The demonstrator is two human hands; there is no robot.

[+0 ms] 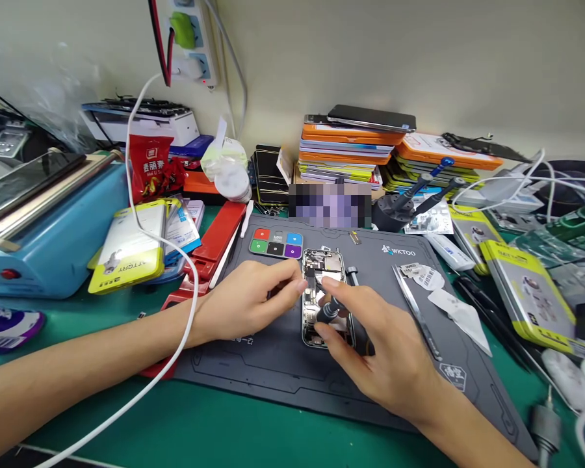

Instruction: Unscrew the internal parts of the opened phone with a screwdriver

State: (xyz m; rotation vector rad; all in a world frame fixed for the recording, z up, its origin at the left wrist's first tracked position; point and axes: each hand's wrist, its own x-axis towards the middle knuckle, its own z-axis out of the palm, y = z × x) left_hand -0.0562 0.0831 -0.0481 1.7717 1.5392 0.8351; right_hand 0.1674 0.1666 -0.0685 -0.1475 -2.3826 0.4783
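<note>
An opened smartphone (pixel 311 305) lies on the dark grey work mat (pixel 273 364), its inner boards and metal parts bare. At the phone's left edge is my left hand (pixel 246 299), fingers curled and pinched together; whatever is between the fingertips is hidden. Over the phone's lower half, my right hand (pixel 390 351) grips a small dark-handled screwdriver (pixel 328 311) between thumb and fingers. The screwdriver's tip is hard to make out. Just beyond the right fingers, another slim dark tool (pixel 353 274) lies beside the phone.
Tweezers (pixel 419 318) and peeled white stickers (pixel 458 318) lie on the mat's right side. A coloured tile pad (pixel 275 244) sits at its back left. Behind stand a screwdriver holder (pixel 392 211) and stacked boxes (pixel 346 153). A white cable (pixel 194 292) hangs across my left forearm.
</note>
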